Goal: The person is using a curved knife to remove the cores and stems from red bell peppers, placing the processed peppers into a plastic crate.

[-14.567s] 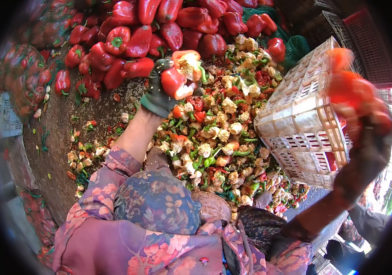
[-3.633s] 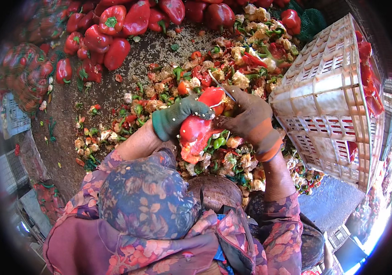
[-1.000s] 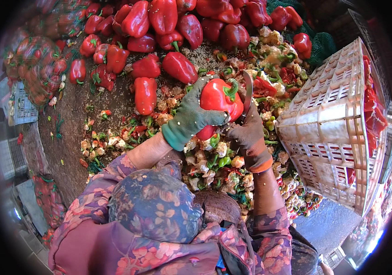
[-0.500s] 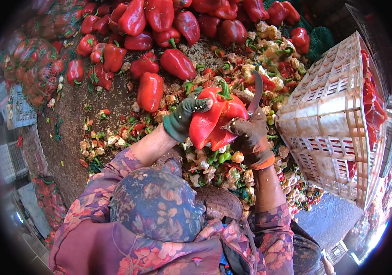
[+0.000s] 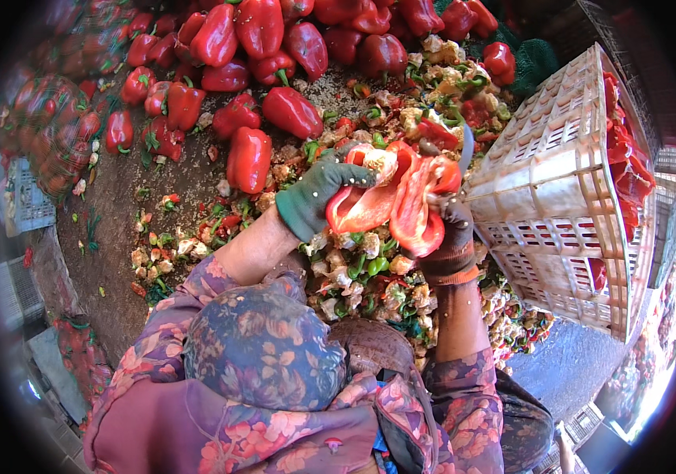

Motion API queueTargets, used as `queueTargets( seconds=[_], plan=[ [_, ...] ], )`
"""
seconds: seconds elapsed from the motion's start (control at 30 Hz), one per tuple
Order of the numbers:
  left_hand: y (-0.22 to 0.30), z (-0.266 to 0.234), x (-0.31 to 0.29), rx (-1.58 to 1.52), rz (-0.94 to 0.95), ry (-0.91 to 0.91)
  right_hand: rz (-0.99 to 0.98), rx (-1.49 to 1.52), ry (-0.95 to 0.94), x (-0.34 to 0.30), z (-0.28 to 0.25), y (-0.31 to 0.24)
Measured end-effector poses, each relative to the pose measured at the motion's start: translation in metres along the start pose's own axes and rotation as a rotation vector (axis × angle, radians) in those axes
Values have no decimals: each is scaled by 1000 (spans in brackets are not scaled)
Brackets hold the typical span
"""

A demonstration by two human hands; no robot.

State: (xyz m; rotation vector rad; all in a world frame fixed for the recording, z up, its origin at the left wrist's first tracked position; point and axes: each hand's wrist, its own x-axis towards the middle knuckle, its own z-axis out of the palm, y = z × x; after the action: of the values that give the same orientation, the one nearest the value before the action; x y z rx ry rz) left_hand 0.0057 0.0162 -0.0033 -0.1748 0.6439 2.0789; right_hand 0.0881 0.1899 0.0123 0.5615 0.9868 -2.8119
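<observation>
Between my hands a red bell pepper (image 5: 355,208) is split wide, its pale inner flesh and seed core (image 5: 381,163) exposed. My left hand (image 5: 314,195), in a green glove, is closed round the left part, thumb near the core. On the other side my right hand (image 5: 455,237), in a dark brown glove with an orange cuff, presses against the folded-out right part of the pepper. The same hand grips a knife whose curved blade (image 5: 467,148) sticks up beyond the pepper; its handle is hidden.
Beneath my hands spreads a heap of pepper cores and stems (image 5: 381,265). Whole red peppers (image 5: 291,112) are piled at the far side. A white plastic crate (image 5: 539,186) holding red pepper pieces stands tilted at the right. Net sacks of peppers (image 5: 50,130) lie at the left.
The pepper has been pulled open from a partly cut state, so its inside and core now show. My right hand has turned and shifted slightly down with the knife.
</observation>
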Motion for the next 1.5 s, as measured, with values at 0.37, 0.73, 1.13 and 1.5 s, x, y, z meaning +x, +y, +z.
queueTargets(
  seconds=[0.37,0.73,1.13,1.5],
  plan=[
    [-10,4,-14,562,388,257,-331,-784,306,12,-11,-8],
    [-14,-55,29,-455,374,85,-526,-723,391,-22,33,6],
    [13,-5,-6,721,384,14,-1056,-1716,123,-21,61,-90],
    [-10,-21,-15,764,490,142,-485,-539,187,6,37,29]
  ],
)
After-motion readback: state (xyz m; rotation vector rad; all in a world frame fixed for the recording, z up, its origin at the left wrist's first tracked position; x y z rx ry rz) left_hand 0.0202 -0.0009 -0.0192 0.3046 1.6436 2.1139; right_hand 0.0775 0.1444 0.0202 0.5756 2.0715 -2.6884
